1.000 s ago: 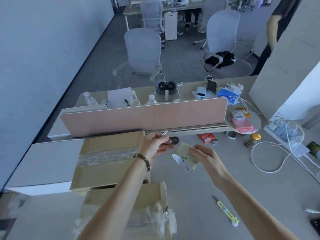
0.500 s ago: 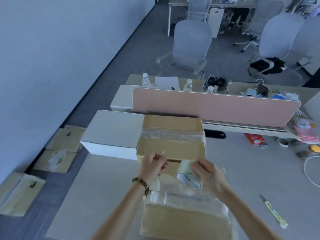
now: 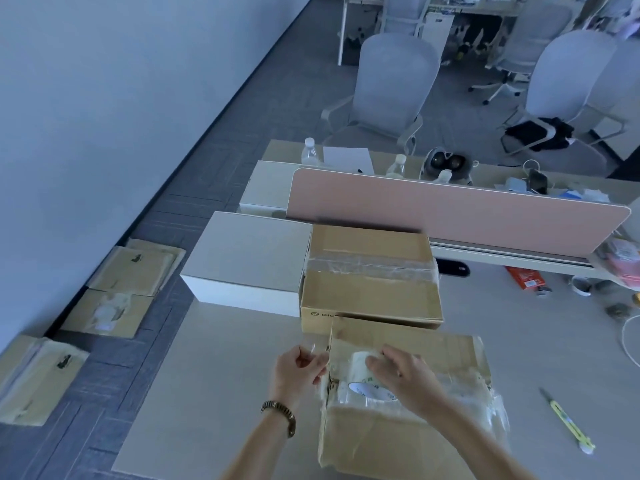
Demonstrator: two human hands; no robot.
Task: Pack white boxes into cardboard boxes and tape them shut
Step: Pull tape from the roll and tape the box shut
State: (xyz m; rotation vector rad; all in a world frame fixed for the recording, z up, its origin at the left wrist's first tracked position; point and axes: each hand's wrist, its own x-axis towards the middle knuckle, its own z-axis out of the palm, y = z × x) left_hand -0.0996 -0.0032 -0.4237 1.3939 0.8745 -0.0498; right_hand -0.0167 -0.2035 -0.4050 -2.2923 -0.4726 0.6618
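A cardboard box (image 3: 408,441) with old crumpled tape on it lies close to me on the table. My right hand (image 3: 401,379) grips a roll of clear tape (image 3: 367,388) on the box's top left corner. My left hand (image 3: 298,370) pinches the free end of the tape (image 3: 317,351) just left of the box. Behind it stands a second cardboard box (image 3: 370,296), taped shut across its top. A white box (image 3: 252,261) lies to the left of that one.
A yellow utility knife (image 3: 568,422) lies on the table to the right. A pink divider (image 3: 450,211) runs across the back, with bottles, a headset and small clutter around it. Flattened cardboard pieces (image 3: 114,289) lie on the floor at left. Office chairs stand beyond.
My view has swung left and down. Both hands came down from the air with the tape roll onto the near box's top left corner, the left hand still pinching the tape end.
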